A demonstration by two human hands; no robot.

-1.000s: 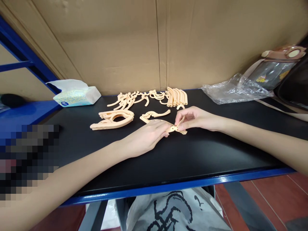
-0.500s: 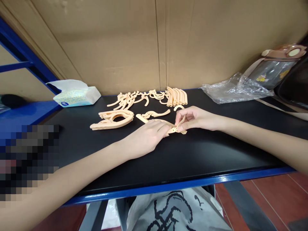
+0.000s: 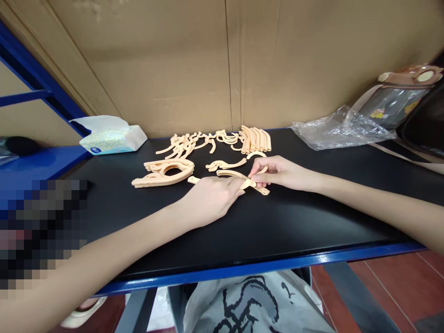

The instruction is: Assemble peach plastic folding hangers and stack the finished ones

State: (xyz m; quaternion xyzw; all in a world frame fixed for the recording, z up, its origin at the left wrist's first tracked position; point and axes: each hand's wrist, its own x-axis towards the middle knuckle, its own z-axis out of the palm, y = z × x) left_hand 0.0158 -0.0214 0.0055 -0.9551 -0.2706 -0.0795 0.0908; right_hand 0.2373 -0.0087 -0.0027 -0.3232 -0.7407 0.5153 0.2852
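My left hand [image 3: 218, 196] is closed on a beige plastic folding-hanger piece [image 3: 193, 180], whose end sticks out past the knuckles. Opposite it, my right hand [image 3: 272, 173] pinches the same hanger near its joint [image 3: 247, 184]. A curved hanger arm [image 3: 229, 173] runs behind the left fingers, and another arm end [image 3: 262, 190] shows below the right fingertips. The fingers partly hide how these pieces join. Just behind the hands lie a hook-and-body piece [image 3: 227, 164] and a small curved hook [image 3: 257, 154].
Folded hangers [image 3: 183, 175] lie to the left. Farther back are a heap of loose hook pieces [image 3: 185, 144] and a row of hanger arms [image 3: 256, 139]. A tissue pack [image 3: 113, 138] stands back left; a plastic bag [image 3: 336, 132] and a bottle [image 3: 395, 104] sit back right.
The hanger's left end has swung down and left, and a curved arm now shows separately behind it. Both hands stay at the joint with small finger shifts.
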